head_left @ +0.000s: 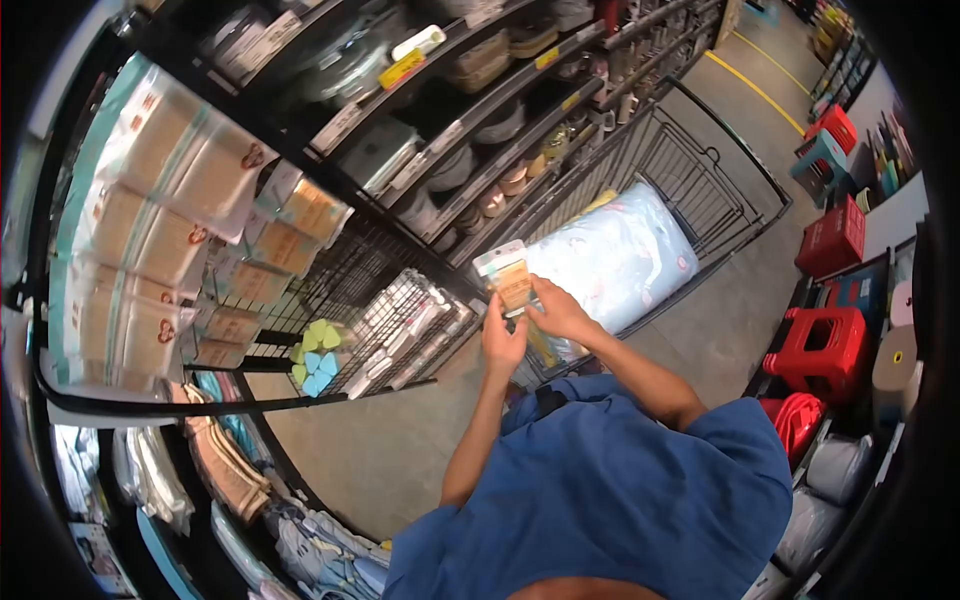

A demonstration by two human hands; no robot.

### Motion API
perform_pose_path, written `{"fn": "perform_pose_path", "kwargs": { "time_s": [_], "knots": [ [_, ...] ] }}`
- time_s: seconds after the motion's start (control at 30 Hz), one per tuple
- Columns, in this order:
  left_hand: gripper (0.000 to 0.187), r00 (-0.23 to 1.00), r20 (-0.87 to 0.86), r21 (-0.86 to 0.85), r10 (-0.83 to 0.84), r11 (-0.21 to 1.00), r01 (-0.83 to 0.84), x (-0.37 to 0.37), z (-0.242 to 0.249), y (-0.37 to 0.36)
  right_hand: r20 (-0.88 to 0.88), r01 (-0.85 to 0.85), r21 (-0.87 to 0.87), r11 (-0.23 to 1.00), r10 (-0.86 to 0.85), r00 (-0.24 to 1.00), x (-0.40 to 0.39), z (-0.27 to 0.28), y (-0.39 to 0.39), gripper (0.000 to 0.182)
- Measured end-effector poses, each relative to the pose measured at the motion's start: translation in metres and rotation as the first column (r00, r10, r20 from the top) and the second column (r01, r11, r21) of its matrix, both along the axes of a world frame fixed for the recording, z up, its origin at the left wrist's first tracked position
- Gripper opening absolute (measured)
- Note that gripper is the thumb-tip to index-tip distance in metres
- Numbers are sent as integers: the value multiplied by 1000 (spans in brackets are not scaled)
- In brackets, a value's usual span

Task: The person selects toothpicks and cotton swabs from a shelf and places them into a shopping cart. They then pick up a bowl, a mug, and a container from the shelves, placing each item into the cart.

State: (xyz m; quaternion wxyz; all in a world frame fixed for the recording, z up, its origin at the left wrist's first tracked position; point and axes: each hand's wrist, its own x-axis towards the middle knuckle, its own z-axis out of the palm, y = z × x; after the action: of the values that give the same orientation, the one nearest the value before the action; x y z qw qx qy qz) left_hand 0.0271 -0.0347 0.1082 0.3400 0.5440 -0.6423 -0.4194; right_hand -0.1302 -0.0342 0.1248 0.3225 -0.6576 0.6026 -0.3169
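Both of my hands are around a small flat packet [512,284] with a pale hanging header and tan contents, whose exact kind I cannot make out. My left hand [503,338] grips its lower left edge, and my right hand [562,312] pinches the right side. Just beyond the hands is a shopping cart [735,165]. In it lies a large plastic-wrapped light-blue bundle [615,262], close to my right hand. Similar tan packets [284,240] hang on a rack to the left.
A wire basket [385,325] holds white packs, beside green and blue flower-shaped items [318,360]. Shelves of containers [470,130] run along the far side. Red plastic stools [822,345] stand at the right. Packaged textiles [225,455] lie at lower left.
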Motion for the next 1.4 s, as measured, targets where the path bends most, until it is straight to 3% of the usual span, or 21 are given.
{"fn": "perform_pose_path", "kwargs": {
  "time_s": [0.1, 0.2, 0.27, 0.33, 0.37, 0.47, 0.57, 0.6, 0.67, 0.7, 0.77, 0.8, 0.83, 0.93, 1.03, 1.1, 1.17, 1.2, 1.27, 1.33, 1.4],
  "knots": [
    [69, 984, -123, 125, -129, 982, 144, -29, -61, -24, -91, 87, 57, 995, -81, 993, -35, -50, -8, 58],
    [65, 965, -210, 276, -158, 937, 213, -52, -108, -49, -99, 34, 213, 976, -13, 995, -58, -70, -28, 50],
    [62, 977, -153, 307, -147, 933, 188, -68, -90, -57, -248, 83, 398, 914, 20, 969, -62, -78, -42, 47],
    [61, 957, -256, 546, -136, 797, 260, -77, -68, -61, -241, 80, 438, 895, 31, 970, -68, -90, -50, 46],
    [50, 977, -156, 572, -146, 793, 210, -78, -77, -63, -239, 89, 484, 871, 34, 970, -73, -101, -54, 46],
    [35, 983, 4, 642, -183, 755, 138, -66, -132, -68, -254, 145, 470, 871, -24, 967, -84, -141, -50, 47],
    [42, 953, -171, 610, -251, 732, 303, -41, -120, -39, -229, 228, 343, 911, -154, 961, -107, -172, -33, 52],
    [42, 940, -258, 553, -222, 764, 332, -25, -126, -25, -297, 254, 103, 962, -214, 931, -120, -223, -29, 50],
    [44, 930, -283, 643, -234, 673, 365, 10, -132, -7, -281, 190, 195, 962, -130, 951, -147, -208, -17, 37],
    [45, 877, -420, 564, -236, 689, 455, 30, -138, 9, -181, 155, 94, 984, -136, 974, -163, -209, -7, 34],
    [45, 937, -341, 660, -73, 691, 294, 56, -113, 34, -155, 182, 31, 983, -175, 972, -192, -230, 9, 24],
    [45, 949, -314, 676, -29, 695, 245, 69, -105, 41, 15, 241, 122, 963, -244, 970, -213, -279, 13, 19],
    [45, 954, -297, 677, 27, 711, 191, 80, -92, 44, 183, 305, 429, 850, -413, 892, -200, -209, 23, 21],
    [46, 941, -321, 560, 105, 822, 99, 112, -51, 42, 237, 264, 474, 840, -410, 881, -179, -131, 14, 27],
    [45, 945, -318, 129, 77, 991, -37, 134, -18, 10, 367, -11, 366, 930, -134, 921, -150, -78, -31, 30],
    [39, 947, -248, 3, 203, 978, -209, 136, 64, -6, 400, -225, 230, 947, 119, 909, -109, -11, -65, 33],
    [34, 928, -256, -189, 271, 927, -323, 140, 133, -17, 372, -400, 91, 912, 341, 863, -64, 60, -90, 34],
    [33, 952, -152, -400, 267, 864, -306, 146, 171, -18, 332, -468, 41, 883, 430, 840, -41, 100, -96, 35],
    [35, 906, -250, -494, 343, 759, -424, 156, 224, -14, 435, -616, -48, 786, 572, 696, 0, 168, -102, 40],
    [35, 861, -274, -672, 429, 554, -491, 177, 259, -11, 331, -714, -110, 691, 703, 629, 35, 217, -108, 45],
    [39, 797, -402, -690, 451, 424, -587, 203, 286, -5, 236, -764, -246, 597, 801, 550, 72, 259, -107, 45]
  ]
}}
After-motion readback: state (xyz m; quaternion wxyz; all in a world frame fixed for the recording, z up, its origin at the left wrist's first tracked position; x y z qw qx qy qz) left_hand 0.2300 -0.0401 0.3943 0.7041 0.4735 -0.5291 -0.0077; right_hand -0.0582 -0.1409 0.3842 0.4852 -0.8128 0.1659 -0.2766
